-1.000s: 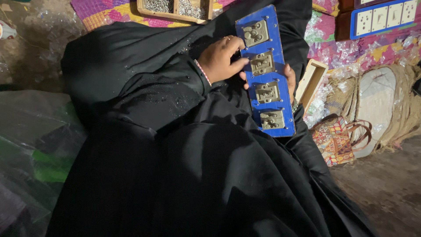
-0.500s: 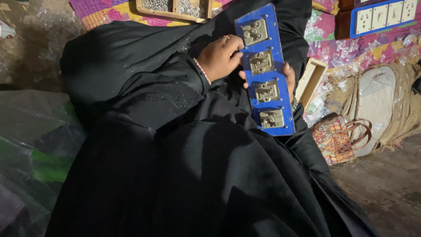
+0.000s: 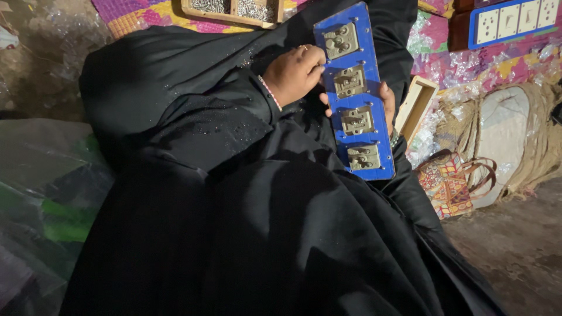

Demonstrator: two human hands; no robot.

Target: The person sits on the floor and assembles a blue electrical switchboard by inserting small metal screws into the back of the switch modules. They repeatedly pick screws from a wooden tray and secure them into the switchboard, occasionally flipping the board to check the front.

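Observation:
A long blue board (image 3: 374,102) carrying several brass-coloured switch fittings rests upright on my lap, over my black garment. My left hand (image 3: 293,75) comes out of a black sleeve, and its curled fingers press on the board's left edge beside the second fitting (image 3: 350,81). My right hand (image 3: 387,104) is mostly hidden behind the board. Its fingers wrap the right edge and its thumb shows at the left edge, gripping the board.
A wooden tray of small metal screws (image 3: 234,10) lies on a colourful mat at the top. At top right is another blue board with white switches (image 3: 515,22). A small wooden box (image 3: 417,105), a patterned bag (image 3: 452,182), a woven sack (image 3: 521,137) and plastic sheeting (image 3: 41,193) surround me.

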